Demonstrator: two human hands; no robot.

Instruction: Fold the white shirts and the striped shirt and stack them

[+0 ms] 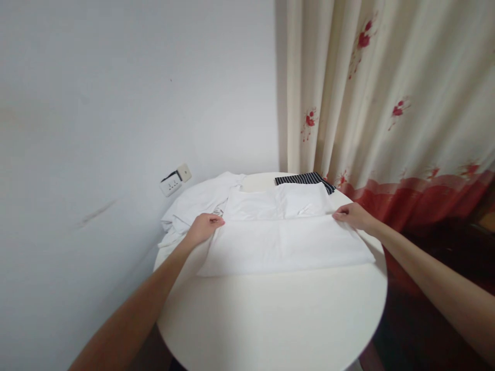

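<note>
A white garment point(286, 245), which looks like a shirt, lies spread across a round table with its near part folded over toward the far side. My left hand point(205, 226) pinches the left end of the folded edge. At the right end of that same edge, my right hand point(352, 214) has its thumb and fingers closed on the cloth. Beyond the fold, the upper part of the garment lies flat, with what looks like a neckline at its far side. The fingertips of both hands are partly hidden by the cloth.
The round white table point(270, 319) stands against a pale wall point(135, 93). A heap of white cloth point(204, 193) lies at its back left, beside a wall socket point(170, 184). A black-and-white striped cloth point(305, 178) lies at the back. A flowered curtain point(386, 103) hangs on the right.
</note>
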